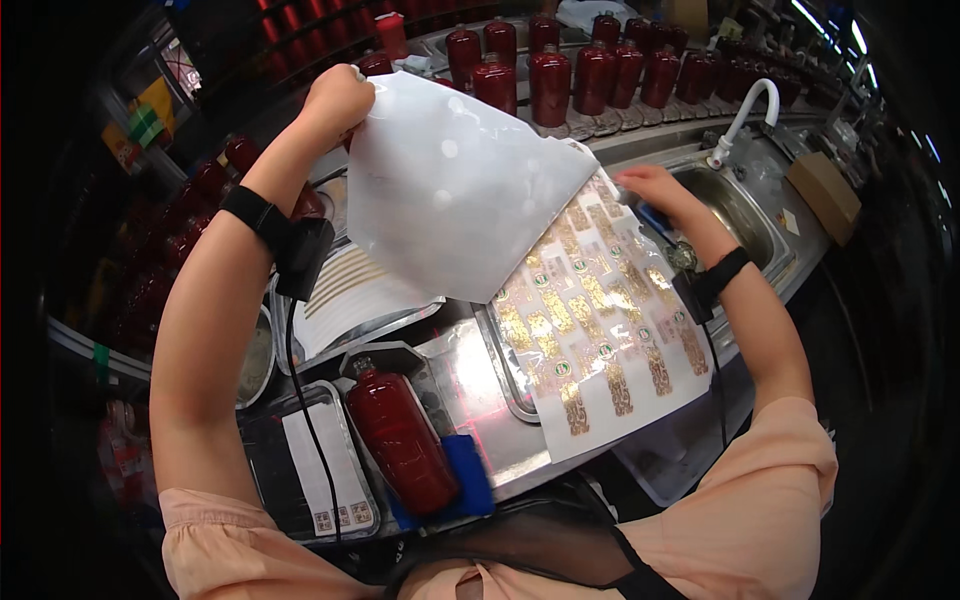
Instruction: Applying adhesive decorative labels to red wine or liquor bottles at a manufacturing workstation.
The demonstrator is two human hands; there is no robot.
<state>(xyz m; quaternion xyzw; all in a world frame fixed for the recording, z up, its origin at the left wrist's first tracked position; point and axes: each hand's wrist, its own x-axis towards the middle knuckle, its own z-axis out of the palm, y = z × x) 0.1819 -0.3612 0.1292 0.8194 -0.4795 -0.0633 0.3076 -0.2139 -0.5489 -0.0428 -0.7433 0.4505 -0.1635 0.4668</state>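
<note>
My left hand [338, 102] is raised, its fingers closed on the upper left corner of a translucent white cover sheet [450, 190]. That cover is peeled back at a slant from a sheet of gold-patterned decals [612, 335], and the two still meet along a diagonal fold. At the decal sheet's far right edge, my right hand [660, 192] pinches the border; its fingertips are partly hidden. Rows of gold strips with small green marks cover the exposed sheet. Below my left forearm, a glossy dark red bottle [400, 435] lies tilted on a blue cloth [468, 475].
Several red bottles [550, 85] stand along the back ledge. A metal sink [735, 210] with a white faucet [765, 95] lies to the right, beside a cardboard box [825, 195]. Trays with strips of paper [350, 290] and a white card [322, 465] sit on the left.
</note>
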